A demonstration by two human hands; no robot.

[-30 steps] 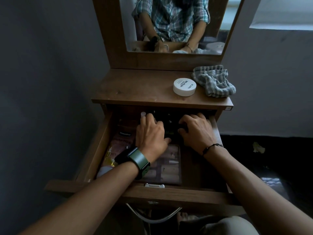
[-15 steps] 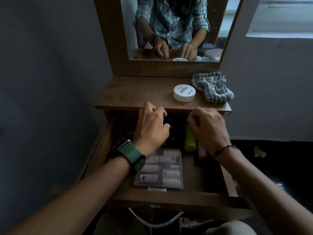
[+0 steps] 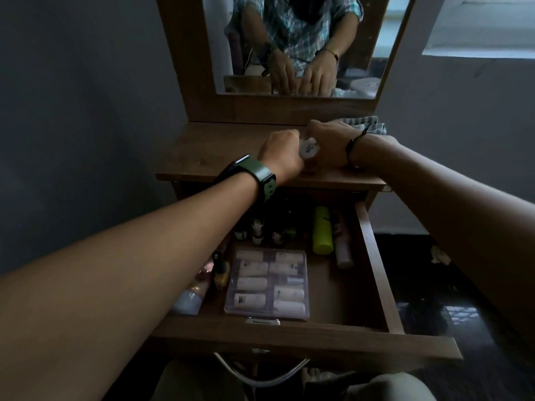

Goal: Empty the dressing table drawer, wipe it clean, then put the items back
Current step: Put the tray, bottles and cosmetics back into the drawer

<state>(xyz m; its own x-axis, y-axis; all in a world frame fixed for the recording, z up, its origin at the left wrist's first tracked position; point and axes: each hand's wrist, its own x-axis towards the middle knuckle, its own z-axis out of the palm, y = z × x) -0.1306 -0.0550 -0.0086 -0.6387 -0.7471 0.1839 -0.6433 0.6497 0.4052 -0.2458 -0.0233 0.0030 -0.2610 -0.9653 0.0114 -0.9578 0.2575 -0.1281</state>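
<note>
The wooden drawer [image 3: 376, 264] is pulled out below the table top [image 3: 214, 151]. It holds a clear plastic case [image 3: 266, 285], a yellow-green tube [image 3: 322, 230], a pinkish tube [image 3: 342, 247], a yellow nail polish bottle [image 3: 221, 272] and small dark bottles [image 3: 257, 230] at the back. My left hand [image 3: 282, 153] and my right hand [image 3: 327, 146] rest curled on the table top, on either side of a white round jar [image 3: 308, 147]. Both have their fingers closed around small items that are mostly hidden. A small brownish piece [image 3: 311, 168] shows under them.
A checked cloth [image 3: 369, 124] lies behind my right wrist at the back right of the table top. The mirror [image 3: 301, 44] reflects both hands. A pale container [image 3: 189, 301] lies at the drawer's left. Dark floor lies to the right, a grey wall to the left.
Both hands have come up out of the back of the drawer with closed fingers and moved onto the table top beside the white jar. The tubes and small bottles in the drawer are now uncovered.
</note>
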